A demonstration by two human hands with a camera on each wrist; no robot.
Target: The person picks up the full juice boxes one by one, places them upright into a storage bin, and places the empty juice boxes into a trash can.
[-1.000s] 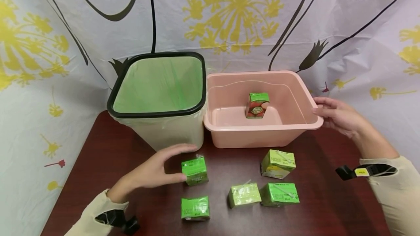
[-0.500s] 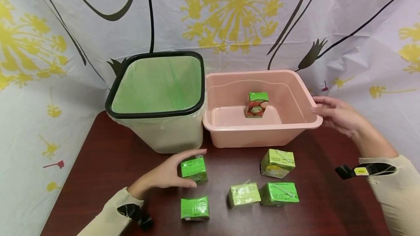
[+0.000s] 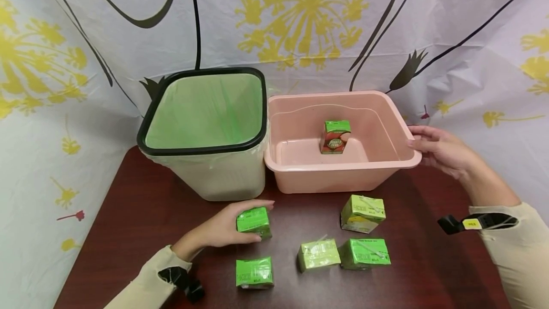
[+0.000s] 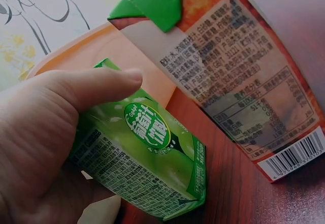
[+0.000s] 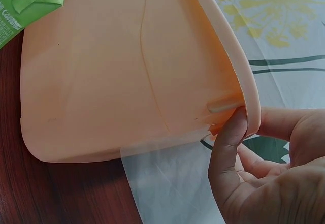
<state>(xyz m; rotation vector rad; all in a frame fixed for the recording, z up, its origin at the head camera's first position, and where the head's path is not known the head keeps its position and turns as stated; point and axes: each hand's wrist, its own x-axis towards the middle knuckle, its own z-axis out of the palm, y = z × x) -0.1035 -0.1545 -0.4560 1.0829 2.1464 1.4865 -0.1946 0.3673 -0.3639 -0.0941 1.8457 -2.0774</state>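
— Which step is in hand?

— The grasp of the green carton (image 3: 253, 221), it seems. It is gripped by the left hand (image 3: 225, 227), thumb on one side, fingers round the other, the spread no wider than the carton itself.

— And where is that carton?

— On or just over the table (image 3: 150, 204), in front of the white bin (image 3: 231, 173). Whether its base is lifted cannot be told.

— What is done by the right hand (image 3: 446, 151)?

— The rim at the right end of the pink tub (image 3: 326, 180) is pinched between thumb and fingers, so the tub is probably being steadied. Inside it, one red carton (image 3: 334, 139) is seen standing.

— What is called for next, then?

— A firm, even hold and a straight lift, by the look of it. Care should be taken on the near side, where a second green-topped carton (image 3: 255, 272) is placed close by and could be knocked by the wrist. Too hard a squeeze is best avoided, since thin card is likely to be dented.
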